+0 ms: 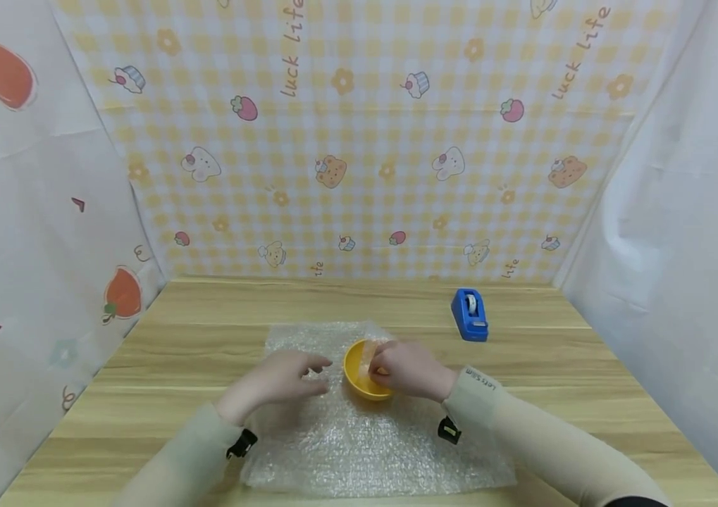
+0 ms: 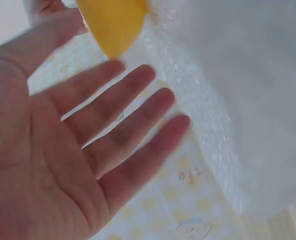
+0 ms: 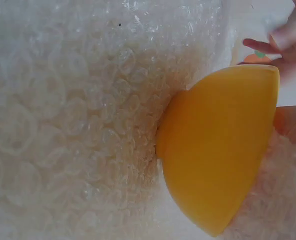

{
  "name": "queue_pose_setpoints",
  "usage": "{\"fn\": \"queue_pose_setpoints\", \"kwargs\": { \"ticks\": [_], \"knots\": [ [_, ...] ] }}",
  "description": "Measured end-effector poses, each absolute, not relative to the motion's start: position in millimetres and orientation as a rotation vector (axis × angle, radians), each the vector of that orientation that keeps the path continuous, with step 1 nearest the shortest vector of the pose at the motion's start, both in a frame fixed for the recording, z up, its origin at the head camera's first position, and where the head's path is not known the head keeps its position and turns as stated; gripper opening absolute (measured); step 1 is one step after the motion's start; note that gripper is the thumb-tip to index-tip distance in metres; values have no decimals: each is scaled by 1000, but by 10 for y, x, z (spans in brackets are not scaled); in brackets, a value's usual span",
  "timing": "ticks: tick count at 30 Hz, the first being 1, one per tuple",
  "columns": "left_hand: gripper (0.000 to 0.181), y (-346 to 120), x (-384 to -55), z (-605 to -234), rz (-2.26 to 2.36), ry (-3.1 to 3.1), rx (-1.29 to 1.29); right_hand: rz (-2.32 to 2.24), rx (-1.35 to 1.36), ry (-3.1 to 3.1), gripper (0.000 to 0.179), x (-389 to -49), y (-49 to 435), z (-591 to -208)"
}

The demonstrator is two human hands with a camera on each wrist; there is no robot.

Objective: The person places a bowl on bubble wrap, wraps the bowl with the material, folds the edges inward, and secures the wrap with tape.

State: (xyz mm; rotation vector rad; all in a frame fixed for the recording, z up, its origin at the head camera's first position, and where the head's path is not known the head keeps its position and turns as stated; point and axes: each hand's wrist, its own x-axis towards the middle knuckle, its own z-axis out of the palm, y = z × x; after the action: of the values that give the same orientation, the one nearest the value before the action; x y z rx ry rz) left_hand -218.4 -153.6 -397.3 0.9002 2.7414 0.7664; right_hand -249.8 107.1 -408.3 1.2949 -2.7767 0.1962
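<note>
A yellow bowl [image 1: 352,372] stands upright on a sheet of clear bubble wrap [image 1: 359,451]; its outer side fills much of the right wrist view. My right hand [image 1: 412,370] reaches over the bowl's right rim with curled fingers. It holds a part of the bubble wrap down into the bowl, and that wrap shows as a translucent strip inside. My left hand [image 1: 285,379] hovers over the wrap to the left of the bowl, fingers spread and holding nothing. In the left wrist view its palm and fingers [image 2: 137,127] are in plain sight, with the bowl beyond the fingertips.
A blue tape dispenser [image 1: 470,317] with a roll of tape stands at the back right of the wooden table [image 1: 219,303]. Behind it hangs a yellow checked cloth [image 1: 359,204] with printed figures. White cloths close off the left and right sides.
</note>
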Motion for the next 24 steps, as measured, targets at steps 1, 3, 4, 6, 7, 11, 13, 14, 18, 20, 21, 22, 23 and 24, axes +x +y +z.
{"fn": "queue_pose_setpoints", "kwargs": {
  "ticks": [1,3,4,6,7,11,13,14,18,20,21,22,23,24],
  "knots": [
    [46,-1510,-2216,-3958,825,2734,859,202,1300,-2771,5,-2495,1068,-4086],
    [47,-1455,-2270,-3934,953,2686,747,201,1300,-2767,6,-2492,1060,-4099],
    [48,-1429,-2291,-3927,1009,2655,689,199,1300,-2766,7,-2490,1056,-4106],
    [50,-1380,-2330,-3927,1106,2578,577,199,1303,-2765,9,-2490,1044,-4123],
    [52,-1356,-2345,-3934,1146,2533,529,195,1305,-2764,9,-2489,1037,-4130],
    [57,-1256,-2378,-3986,1191,2428,445,181,1312,-2773,8,-2496,1018,-4157],
    [57,-1203,-2386,-4026,1186,2411,448,179,1308,-2792,7,-2499,1017,-4157],
    [56,-1182,-2391,-4045,1180,2413,457,174,1305,-2798,7,-2500,1016,-4155],
    [50,-1122,-2405,-4101,1172,2426,500,155,1298,-2816,7,-2495,1011,-4142],
    [47,-1105,-2412,-4115,1166,2439,513,150,1295,-2822,8,-2496,1010,-4141],
    [47,-1097,-2413,-4120,1163,2444,513,157,1292,-2834,8,-2498,1014,-4143],
    [47,-1091,-2417,-4129,1163,2448,513,169,1292,-2847,9,-2502,1018,-4145],
    [47,-1085,-2417,-4135,1159,2456,516,179,1288,-2861,10,-2504,1021,-4146],
    [48,-1080,-2418,-4140,1151,2466,518,186,1286,-2875,11,-2506,1023,-4146]
  ]
}}
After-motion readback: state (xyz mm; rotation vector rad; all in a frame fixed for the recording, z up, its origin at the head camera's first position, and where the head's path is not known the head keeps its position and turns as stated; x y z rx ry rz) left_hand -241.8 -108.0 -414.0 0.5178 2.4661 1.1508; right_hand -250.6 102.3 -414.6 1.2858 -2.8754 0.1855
